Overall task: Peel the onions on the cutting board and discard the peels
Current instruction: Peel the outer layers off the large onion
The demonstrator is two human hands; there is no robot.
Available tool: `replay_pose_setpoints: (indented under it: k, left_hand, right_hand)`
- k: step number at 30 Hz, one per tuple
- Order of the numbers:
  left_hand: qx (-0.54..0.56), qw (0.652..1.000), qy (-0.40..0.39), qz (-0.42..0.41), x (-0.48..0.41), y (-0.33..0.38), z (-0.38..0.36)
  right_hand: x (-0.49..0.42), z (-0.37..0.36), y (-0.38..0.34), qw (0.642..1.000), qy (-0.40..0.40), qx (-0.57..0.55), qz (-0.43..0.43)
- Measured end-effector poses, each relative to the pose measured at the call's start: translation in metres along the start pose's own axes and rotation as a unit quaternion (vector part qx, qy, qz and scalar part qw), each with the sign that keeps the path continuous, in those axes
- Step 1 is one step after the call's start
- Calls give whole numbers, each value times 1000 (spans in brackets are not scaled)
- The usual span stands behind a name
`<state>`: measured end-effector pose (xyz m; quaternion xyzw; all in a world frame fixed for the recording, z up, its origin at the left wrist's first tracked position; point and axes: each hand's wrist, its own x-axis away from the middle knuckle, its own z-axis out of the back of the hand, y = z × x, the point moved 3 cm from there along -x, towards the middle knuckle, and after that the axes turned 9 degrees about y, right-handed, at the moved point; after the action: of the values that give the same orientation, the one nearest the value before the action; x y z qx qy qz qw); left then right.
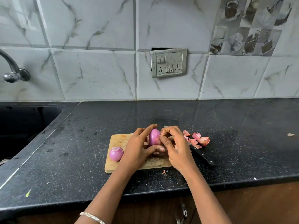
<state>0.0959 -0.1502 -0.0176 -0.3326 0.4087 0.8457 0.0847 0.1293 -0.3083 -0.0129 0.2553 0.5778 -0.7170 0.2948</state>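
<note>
My left hand (137, 147) grips a purple onion (153, 136) just above the wooden cutting board (116, 139), fingers over its top and thumb under it. My right hand (174, 144) pinches a flap of skin on the onion's right side. A second onion (116, 153), peeled and shiny, sits on the board's left part. A pile of pinkish peels (198, 139) lies on the black counter just right of the board.
A black-handled knife (202, 155) lies on the counter at the board's right edge, its blade mostly hidden by my right hand. A sink (24, 125) and tap (13, 68) are at the left. Small peel scraps (163, 172) lie near the counter's front edge.
</note>
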Motion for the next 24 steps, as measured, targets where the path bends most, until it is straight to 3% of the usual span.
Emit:
replay_pose_setpoints:
  k: [7, 14, 24]
  left_hand:
    - [9, 999, 19, 31, -3, -5, 1]
    - [21, 999, 5, 29, -3, -2, 0]
    - [56, 998, -20, 30, -1, -1, -2]
  right_hand:
    - [2, 1, -4, 1000, -10, 11, -6]
    - [0, 11, 4, 992, 100, -7, -81]
    - [0, 9, -5, 996, 57, -25, -57]
